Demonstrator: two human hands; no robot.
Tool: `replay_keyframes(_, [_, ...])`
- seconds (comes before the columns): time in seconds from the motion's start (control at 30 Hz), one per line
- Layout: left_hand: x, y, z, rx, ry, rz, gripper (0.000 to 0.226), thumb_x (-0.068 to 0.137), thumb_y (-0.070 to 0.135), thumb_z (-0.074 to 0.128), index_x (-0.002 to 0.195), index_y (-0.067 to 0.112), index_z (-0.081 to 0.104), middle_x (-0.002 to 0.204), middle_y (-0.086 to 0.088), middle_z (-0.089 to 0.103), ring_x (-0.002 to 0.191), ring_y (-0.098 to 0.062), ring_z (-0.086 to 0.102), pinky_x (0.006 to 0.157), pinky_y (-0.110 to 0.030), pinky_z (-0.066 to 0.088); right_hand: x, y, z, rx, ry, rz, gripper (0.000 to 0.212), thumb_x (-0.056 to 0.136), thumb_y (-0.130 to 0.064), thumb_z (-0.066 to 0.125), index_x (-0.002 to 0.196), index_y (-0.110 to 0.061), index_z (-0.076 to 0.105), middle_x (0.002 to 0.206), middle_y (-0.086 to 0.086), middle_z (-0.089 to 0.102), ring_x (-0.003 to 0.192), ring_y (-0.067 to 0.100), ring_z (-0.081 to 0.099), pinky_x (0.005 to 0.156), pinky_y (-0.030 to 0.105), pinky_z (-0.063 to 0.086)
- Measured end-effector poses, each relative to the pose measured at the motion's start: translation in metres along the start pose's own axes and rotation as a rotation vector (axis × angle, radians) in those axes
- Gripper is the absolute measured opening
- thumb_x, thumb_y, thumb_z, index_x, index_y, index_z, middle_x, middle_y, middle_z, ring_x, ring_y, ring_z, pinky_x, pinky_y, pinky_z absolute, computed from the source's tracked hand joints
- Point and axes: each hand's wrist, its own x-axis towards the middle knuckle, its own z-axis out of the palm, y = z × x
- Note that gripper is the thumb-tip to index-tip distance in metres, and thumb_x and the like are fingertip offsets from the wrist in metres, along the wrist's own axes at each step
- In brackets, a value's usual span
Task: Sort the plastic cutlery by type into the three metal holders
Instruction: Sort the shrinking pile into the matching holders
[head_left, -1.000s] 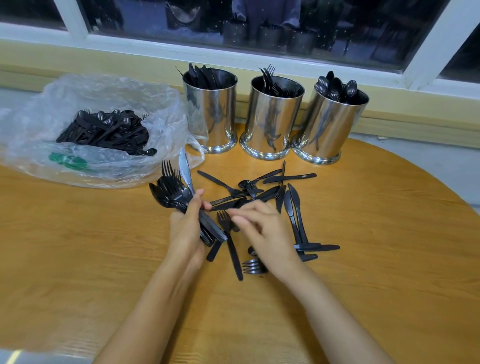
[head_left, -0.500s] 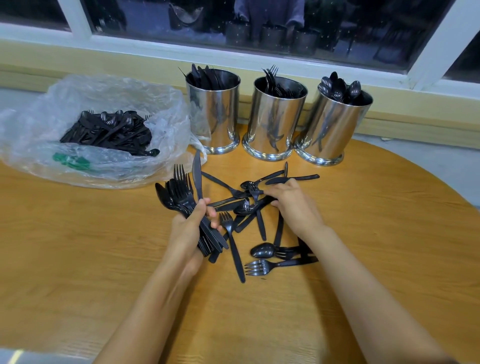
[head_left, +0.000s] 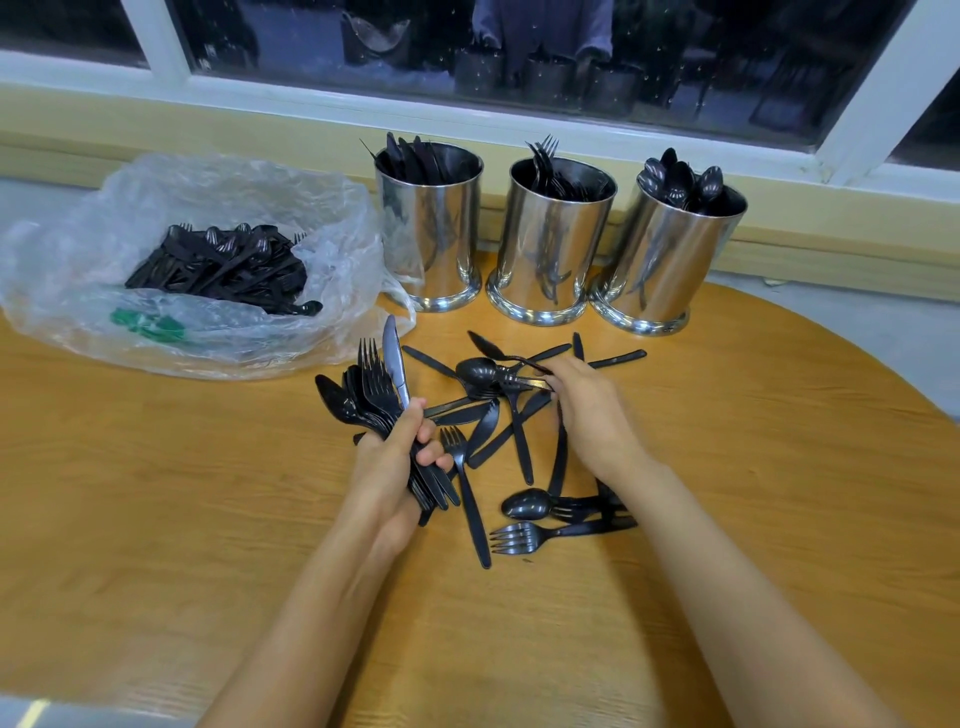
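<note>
Cutlery (head_left: 485, 428) is light, stiff and slippery; grasp it by the handle. Left hand (head_left: 387, 467) grips a mixed bundle (head_left: 374, 389); right hand (head_left: 587, 410) pinches a spoon (head_left: 480, 371) handle.

wooden table (head_left: 156, 509) | clear plastic bag (head_left: 208, 189) far left | window (head_left: 727, 52) behind
</note>
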Motion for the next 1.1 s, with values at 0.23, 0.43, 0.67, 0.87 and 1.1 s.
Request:
replay_keyframes(0.23, [0.002,-0.012,0.014,0.031,0.05,0.028,0.037,0.085,0.044,0.059,0.101,0.01,0.056,0.06,0.007,0.04,0.05,-0.006,0.036,0.056,-0.026,0.04,-0.029,-0.051,0.001,0.632,0.023,0.232,0.036,0.102,-0.008,0.043,0.125,-0.031,0.056,0.082,-0.007,0.051,0.065,-0.001,0.05,0.068,0.015,0.045])
replay_keyframes(0.43, [-0.001,-0.018,0.017,0.126,0.027,0.101,0.062,0.058,0.065,0.069,0.089,0.012,0.056,0.058,0.007,0.046,0.06,-0.012,0.043,0.059,-0.029,0.043,-0.055,-0.088,0.017,0.78,0.18,0.332,0.021,0.089,-0.003,0.066,0.106,-0.013,0.072,0.082,0.0,0.068,0.063,0.005,0.064,0.063,0.019,0.054])
replay_keyframes(0.67, [0.009,-0.012,0.01,0.004,0.03,0.03,0.024,0.091,0.029,0.066,0.078,0.016,0.051,0.066,0.0,0.039,0.057,-0.012,0.04,0.056,-0.028,0.043,-0.068,-0.091,0.025,0.585,0.07,0.063,0.026,0.084,-0.018,0.073,0.111,-0.021,0.073,0.094,-0.009,0.069,0.094,0.006,0.053,0.084,0.019,0.045])
replay_keyframes(0.87, [0.003,-0.007,0.011,-0.066,-0.001,0.084,0.019,0.102,0.027,0.049,0.099,0.01,0.057,0.062,0.004,0.044,0.051,-0.007,0.042,0.052,-0.022,0.045,-0.06,-0.046,0.0,0.537,0.15,0.234,0.017,0.088,-0.019,0.067,0.104,-0.023,0.073,0.095,-0.01,0.067,0.088,0.003,0.06,0.076,0.013,0.048])
replay_keyframes(1.1, [-0.001,-0.006,0.007,0.1,-0.011,0.097,0.033,0.082,0.04,0.062,0.096,0.01,0.061,0.059,0.005,0.031,0.047,-0.006,0.03,0.045,-0.018,0.038,-0.02,0.036,-0.024,0.13,0.189,0.365,0.023,0.092,-0.008,0.061,0.113,-0.015,0.07,0.1,-0.003,0.066,0.074,-0.004,0.049,0.066,0.006,0.038])
